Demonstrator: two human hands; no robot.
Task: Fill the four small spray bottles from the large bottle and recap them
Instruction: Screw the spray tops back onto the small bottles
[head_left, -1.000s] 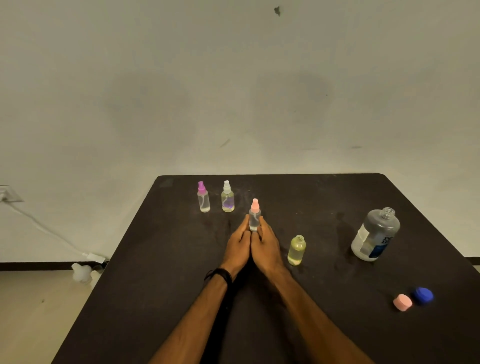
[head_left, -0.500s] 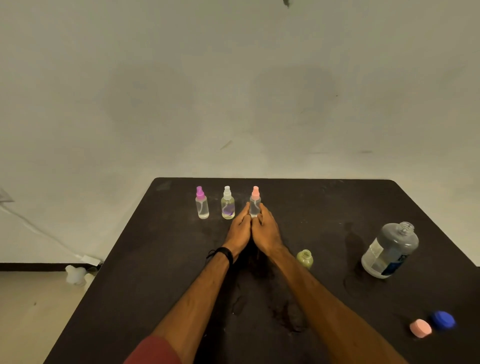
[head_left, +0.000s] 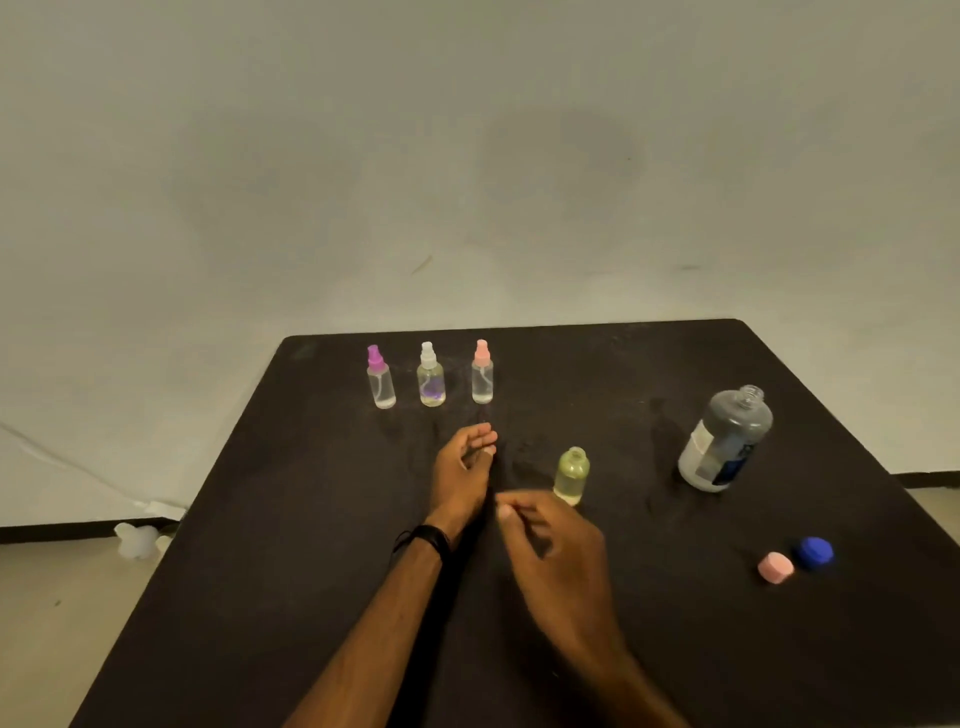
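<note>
Three sprayers stand capped beyond our empty, loosely curled hands, left hand (head_left: 464, 462) and right hand (head_left: 558, 540); next we cap the open bottle (head_left: 571, 470) beside the right.

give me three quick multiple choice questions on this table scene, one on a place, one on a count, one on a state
1. Where do the loose caps lie?
A. near right of the table
B. behind the row of bottles
C. on the floor

2. How many small bottles wear spray tops?
A. one
B. three
C. four

3. The large bottle is:
A. capped
B. lying down
C. uncapped

Key: 1 A, the pink cap and blue cap sit near right; 2 B, the purple-top, white-top and pink-top bottles, while the yellow bottle has none; 3 C, the large bottle shows a bare neck.
</note>
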